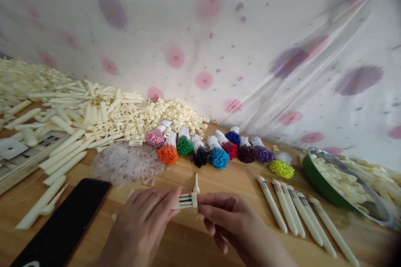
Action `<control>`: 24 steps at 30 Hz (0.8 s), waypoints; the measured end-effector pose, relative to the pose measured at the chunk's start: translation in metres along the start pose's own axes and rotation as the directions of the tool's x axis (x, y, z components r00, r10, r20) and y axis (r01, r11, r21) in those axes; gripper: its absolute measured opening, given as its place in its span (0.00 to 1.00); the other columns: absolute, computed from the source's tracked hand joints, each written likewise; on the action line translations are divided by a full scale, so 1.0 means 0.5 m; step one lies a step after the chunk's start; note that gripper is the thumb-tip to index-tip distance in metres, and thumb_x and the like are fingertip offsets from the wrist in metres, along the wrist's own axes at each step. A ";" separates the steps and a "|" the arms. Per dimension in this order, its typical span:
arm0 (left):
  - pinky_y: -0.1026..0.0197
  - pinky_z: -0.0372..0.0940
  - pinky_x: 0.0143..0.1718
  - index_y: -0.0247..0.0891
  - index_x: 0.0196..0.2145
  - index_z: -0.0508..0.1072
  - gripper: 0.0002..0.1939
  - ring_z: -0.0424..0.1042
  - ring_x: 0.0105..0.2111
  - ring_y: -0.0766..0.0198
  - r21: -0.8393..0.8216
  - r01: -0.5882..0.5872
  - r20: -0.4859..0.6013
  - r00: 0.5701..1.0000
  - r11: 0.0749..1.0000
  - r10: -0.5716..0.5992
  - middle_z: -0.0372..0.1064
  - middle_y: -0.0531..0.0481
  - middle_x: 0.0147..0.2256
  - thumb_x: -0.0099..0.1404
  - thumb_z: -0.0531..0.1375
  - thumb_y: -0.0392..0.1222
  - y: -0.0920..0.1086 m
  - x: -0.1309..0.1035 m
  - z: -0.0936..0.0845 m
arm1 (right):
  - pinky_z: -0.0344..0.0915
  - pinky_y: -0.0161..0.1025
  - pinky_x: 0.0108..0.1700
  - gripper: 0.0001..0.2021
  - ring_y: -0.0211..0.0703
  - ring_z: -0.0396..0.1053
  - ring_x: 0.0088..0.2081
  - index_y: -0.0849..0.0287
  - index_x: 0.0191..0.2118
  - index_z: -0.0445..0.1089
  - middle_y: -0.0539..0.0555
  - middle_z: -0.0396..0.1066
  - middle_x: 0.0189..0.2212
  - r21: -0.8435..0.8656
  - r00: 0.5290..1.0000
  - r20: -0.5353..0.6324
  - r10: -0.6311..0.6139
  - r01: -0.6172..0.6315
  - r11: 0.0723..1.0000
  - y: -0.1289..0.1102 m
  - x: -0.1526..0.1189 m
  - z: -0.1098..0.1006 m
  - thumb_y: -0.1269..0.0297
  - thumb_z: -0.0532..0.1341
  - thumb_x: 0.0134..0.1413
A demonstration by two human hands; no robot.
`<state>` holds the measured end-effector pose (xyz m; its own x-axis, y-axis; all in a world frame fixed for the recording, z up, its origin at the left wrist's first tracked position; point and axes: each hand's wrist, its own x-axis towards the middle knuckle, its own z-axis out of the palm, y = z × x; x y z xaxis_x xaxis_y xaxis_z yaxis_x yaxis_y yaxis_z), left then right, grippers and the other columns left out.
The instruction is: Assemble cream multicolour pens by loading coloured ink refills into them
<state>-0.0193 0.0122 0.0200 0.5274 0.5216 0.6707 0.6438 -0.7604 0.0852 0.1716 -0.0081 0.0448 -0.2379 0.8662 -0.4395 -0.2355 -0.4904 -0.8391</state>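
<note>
My left hand [139, 221] is closed around a cream multicolour pen piece [185, 203] whose slotted end points right, with dark and green bits showing in the slots. Thumb and fingers of my right hand [233, 219] are pinched together at the end of that piece; whatever they grip there is hidden. Just beyond my fingertips a small pointed cream part [196, 184] is seen on the table. To the right, several cream pens [290, 208] with coloured sliders lie side by side. Bundles of refills with coloured ends, such as orange [168, 153] and light blue [219, 158], stand behind my hands.
A black phone [67, 221] lies at the left. Behind it are a heap of clear plastic bits [127, 162], piles of cream pen parts [103, 108] and a pale device [34, 154]. A green bowl [326, 185] of cream pieces stands right. A flowered curtain [194, 41] hangs behind.
</note>
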 end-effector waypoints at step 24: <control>0.55 0.70 0.33 0.40 0.45 0.66 0.11 0.77 0.34 0.57 -0.061 0.158 0.044 0.987 0.986 -0.155 0.77 0.47 0.35 0.67 0.49 0.36 -0.015 -0.025 0.023 | 0.52 0.28 0.19 0.19 0.30 0.56 0.18 0.62 0.26 0.75 0.48 0.62 0.17 -0.287 0.980 -0.122 -0.155 0.114 0.951 -0.003 0.011 -0.008 0.48 0.67 0.37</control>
<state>-0.0244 0.0156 0.0025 0.4451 0.6500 0.6159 0.6837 -0.6909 0.2349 0.1745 -0.0024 0.0423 -0.0813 0.9369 -0.3401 0.0197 -0.3396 -0.9404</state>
